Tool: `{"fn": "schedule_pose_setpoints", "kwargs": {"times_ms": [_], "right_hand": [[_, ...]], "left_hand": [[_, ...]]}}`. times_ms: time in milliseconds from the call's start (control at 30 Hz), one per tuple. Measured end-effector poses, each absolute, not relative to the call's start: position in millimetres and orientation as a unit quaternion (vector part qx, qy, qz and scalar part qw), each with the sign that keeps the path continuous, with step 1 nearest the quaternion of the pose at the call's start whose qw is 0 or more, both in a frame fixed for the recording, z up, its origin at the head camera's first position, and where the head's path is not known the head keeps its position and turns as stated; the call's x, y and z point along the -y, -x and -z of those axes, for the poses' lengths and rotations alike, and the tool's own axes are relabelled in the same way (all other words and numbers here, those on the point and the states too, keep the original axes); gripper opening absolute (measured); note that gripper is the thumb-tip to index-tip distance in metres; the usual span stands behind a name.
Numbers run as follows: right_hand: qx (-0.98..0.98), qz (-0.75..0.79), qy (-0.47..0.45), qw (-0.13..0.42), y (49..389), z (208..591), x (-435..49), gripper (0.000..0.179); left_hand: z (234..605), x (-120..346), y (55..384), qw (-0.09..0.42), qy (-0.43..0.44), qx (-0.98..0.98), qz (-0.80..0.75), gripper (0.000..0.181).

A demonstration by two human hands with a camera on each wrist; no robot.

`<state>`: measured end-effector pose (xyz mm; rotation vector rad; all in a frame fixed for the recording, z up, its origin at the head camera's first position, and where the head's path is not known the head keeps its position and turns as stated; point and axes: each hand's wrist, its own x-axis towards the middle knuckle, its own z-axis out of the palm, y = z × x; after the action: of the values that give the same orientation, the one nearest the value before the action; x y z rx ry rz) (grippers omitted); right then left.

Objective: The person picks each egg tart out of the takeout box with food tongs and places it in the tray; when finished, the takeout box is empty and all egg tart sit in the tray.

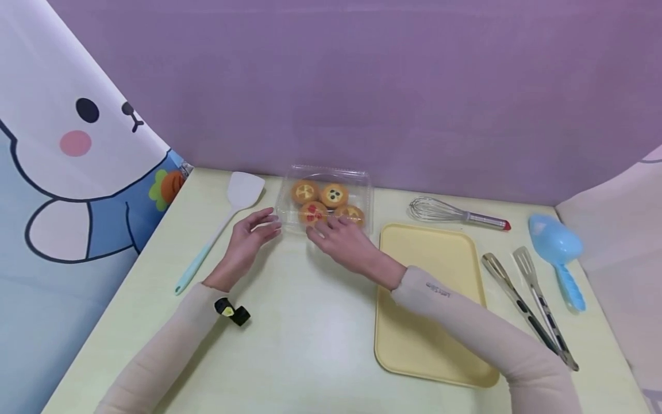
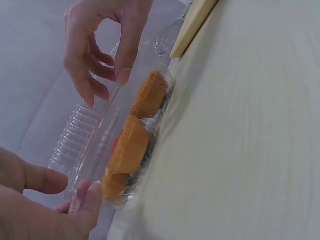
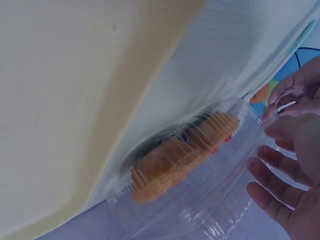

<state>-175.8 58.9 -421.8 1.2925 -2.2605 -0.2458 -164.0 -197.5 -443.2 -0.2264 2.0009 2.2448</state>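
Observation:
A clear plastic clamshell box (image 1: 284, 198) with several round tarts (image 1: 333, 195) in it sits on the table by the back wall. The tarts have orange crusts and different patterned tops, one of them with red dots (image 1: 313, 213). My left hand (image 1: 250, 238) is at the box's front left corner, thumb and fingers apart with their tips right at the rim. Over the front edge reaches my right hand (image 1: 347, 244), its thumb near the rim and its loosely bent fingers spread above the lid. Part of the front tarts is hidden behind it.
A white spatula with a mint handle (image 1: 207, 244) lies left of the box. To the right are a yellow tray (image 1: 429, 345) under my right forearm, a whisk (image 1: 455, 214), metal tongs (image 1: 540, 305) and a blue scoop (image 1: 558, 244). A purple cloth wall (image 1: 362, 98) stands behind.

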Motion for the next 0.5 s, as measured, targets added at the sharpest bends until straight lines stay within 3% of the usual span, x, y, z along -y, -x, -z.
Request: {"fn": "schedule_pose_setpoints", "kwargs": {"times_ms": [500], "right_hand": [[0.839,0.100,-0.449,0.291,180.3,428.5,-48.2,0.024]], "left_hand": [[444.2,199.3,166.1,0.082,0.102,-0.598,-0.791,0.055]]}}
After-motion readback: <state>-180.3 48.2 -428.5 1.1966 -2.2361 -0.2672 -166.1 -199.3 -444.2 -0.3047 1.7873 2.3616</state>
